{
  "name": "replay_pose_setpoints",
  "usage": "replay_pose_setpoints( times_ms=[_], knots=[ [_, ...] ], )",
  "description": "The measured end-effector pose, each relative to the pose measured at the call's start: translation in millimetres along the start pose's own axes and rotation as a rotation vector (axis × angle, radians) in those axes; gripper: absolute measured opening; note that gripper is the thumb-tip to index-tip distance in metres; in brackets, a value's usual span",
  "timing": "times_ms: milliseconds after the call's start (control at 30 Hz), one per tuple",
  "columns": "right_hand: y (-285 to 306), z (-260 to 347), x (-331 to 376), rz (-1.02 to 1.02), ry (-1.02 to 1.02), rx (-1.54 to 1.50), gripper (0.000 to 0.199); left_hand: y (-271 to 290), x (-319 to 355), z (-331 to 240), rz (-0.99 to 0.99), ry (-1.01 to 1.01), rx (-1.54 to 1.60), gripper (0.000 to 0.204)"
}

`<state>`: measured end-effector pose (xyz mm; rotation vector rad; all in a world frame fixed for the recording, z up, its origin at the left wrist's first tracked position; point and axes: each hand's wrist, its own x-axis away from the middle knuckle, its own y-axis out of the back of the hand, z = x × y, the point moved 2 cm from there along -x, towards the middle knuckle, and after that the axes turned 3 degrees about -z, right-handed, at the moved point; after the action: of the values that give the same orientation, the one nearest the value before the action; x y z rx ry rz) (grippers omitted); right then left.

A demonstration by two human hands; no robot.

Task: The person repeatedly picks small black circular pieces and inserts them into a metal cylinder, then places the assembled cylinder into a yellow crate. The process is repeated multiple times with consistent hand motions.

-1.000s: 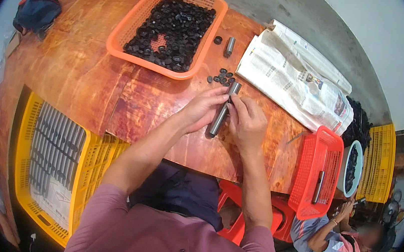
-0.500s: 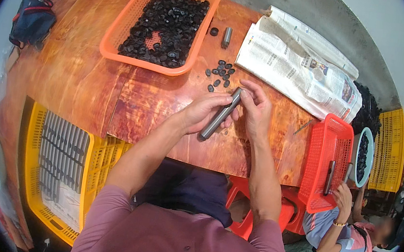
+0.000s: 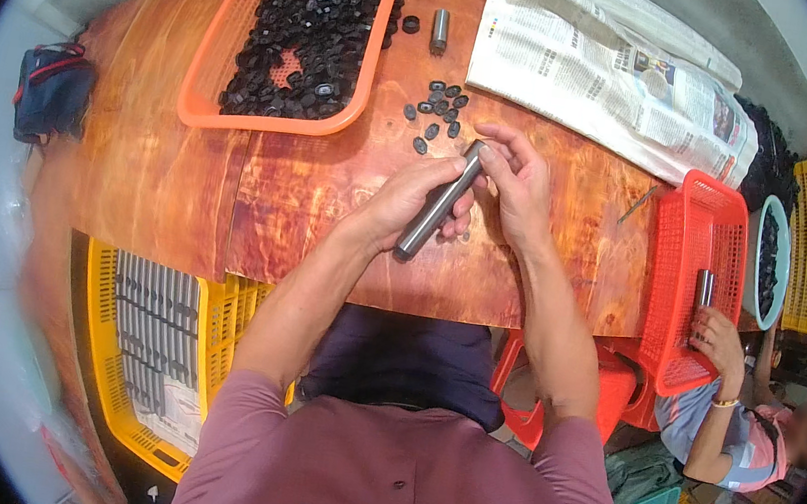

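Observation:
A dark grey metal tube (image 3: pixel 437 208) slants over the table's near part, its lower end capped in black. My left hand (image 3: pixel 396 196) is closed around the tube's middle, thumb along its upper side and fingers beneath. At the upper end my right hand (image 3: pixel 528 197) curls thumb and fingers about the tip. Whether a small part sits there is hidden. Just beyond lie several small black oval caps (image 3: pixel 439 107) in a loose cluster. A short metal tube (image 3: pixel 440 31) and a single black cap (image 3: pixel 411 24) stand farther back.
An orange basket (image 3: pixel 188 85) of black caps stands far left, folded newspaper (image 3: pixel 585 83) far right. A yellow crate (image 3: pixel 96 335) with several metal tubes sits lower left. At the right are a red basket (image 3: pixel 670 255) and a co-worker's hand (image 3: pixel 721 341) holding a tube.
The view has shifted, moving the table's things in the picture. My hands keep nearly the same hold on the tube. The co-worker's hand has moved into the red basket.

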<state>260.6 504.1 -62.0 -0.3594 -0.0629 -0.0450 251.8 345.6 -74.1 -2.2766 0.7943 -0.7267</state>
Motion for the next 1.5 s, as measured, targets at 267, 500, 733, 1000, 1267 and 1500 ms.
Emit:
replay_pose_setpoints(
  times_ms=[267, 500, 733, 1000, 1267, 1500],
  knots=[
    [-1, 4, 2, 0.0, -0.017, -0.072, 0.037, 0, 0, 0, 0.019, -0.091, -0.1, 0.035],
    [9, 6, -4, 0.019, 0.054, -0.156, 0.041, -8, 0, -4, -0.108, -0.088, -0.304, 0.038],
    [6, 11, 4, 0.098, 0.081, -0.159, 0.042, -15, 16, -2, -0.115, -0.195, -0.466, 0.034],
    [-2, 16, 14, 0.211, 0.094, -0.112, 0.039, -19, 43, -3, -0.193, -0.175, -0.528, 0.032],
    [-3, 19, 18, 0.218, 0.097, -0.104, 0.037, -19, 52, -2, -0.208, -0.227, -0.637, 0.031],
    [16, 34, 14, 0.208, 0.094, 0.603, 0.025, -24, 52, -7, -0.296, -0.668, -1.712, 0.031]
  ],
)
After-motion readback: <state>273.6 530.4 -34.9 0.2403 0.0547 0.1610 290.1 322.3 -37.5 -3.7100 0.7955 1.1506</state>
